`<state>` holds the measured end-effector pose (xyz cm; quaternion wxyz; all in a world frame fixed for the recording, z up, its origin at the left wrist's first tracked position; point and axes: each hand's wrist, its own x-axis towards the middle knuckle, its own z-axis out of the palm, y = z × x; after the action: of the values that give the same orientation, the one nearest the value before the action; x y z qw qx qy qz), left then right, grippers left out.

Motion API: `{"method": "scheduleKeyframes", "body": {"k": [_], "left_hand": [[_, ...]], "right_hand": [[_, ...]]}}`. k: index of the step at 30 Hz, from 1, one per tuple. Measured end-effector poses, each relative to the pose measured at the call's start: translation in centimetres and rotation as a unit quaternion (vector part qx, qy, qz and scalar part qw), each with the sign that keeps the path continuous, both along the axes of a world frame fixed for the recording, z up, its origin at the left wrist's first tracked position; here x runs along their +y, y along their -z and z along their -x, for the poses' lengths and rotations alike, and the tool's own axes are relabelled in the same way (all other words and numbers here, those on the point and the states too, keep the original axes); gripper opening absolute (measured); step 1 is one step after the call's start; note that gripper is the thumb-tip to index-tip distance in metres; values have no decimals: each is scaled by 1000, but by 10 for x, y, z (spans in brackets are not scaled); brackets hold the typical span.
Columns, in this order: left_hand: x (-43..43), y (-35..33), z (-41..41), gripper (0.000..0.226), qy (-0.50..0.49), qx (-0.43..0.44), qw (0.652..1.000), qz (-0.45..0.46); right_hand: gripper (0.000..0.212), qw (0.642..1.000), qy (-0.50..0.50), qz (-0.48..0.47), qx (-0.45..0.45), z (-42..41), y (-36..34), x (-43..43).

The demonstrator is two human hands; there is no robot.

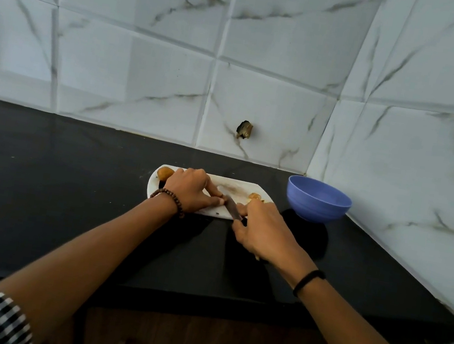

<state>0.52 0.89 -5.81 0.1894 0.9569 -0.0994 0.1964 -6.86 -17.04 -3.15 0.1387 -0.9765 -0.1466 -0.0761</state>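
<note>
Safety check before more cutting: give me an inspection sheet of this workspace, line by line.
Surface: black counter, a few pale specks; white cutting board lies on it.
Job's things: knife, blade on the board; orange piece at the board's left end; cut pieces at its right end.
Clutter: blue bowl right of the board, apart from it.
Hands: right hand grips the knife handle; left hand rests on the board, fingers beside the blade, what they hold hidden.
Cables: nothing seen.
Surroundings: marble-look wall tiles, one with a broken hole.
</note>
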Motion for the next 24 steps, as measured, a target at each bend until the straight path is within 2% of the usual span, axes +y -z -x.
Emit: {"method": "scheduleKeyframes", "body": {"k": [4,9,12,17,24], "left_hand": [[1,-2,2,23,13,-2,1000,14],[-2,-1,0,35,17,2,1000,-16],[-3,-3,1,31,30,5,999,-32],[1,-7,1,25,22,0,1000,-21],[5,-10,6,26,-2,-17,999,-49]], "right_hand": [[17,1000,2,6,29,8,-9,-5],[36,995,-11,-18,99,17,-29,-35],[36,990,-23,-53,128,19,-45,-54],[27,993,22,-106,39,1,-40,-50],[17,988,23,-149,7,-48,-11,-9]]}}
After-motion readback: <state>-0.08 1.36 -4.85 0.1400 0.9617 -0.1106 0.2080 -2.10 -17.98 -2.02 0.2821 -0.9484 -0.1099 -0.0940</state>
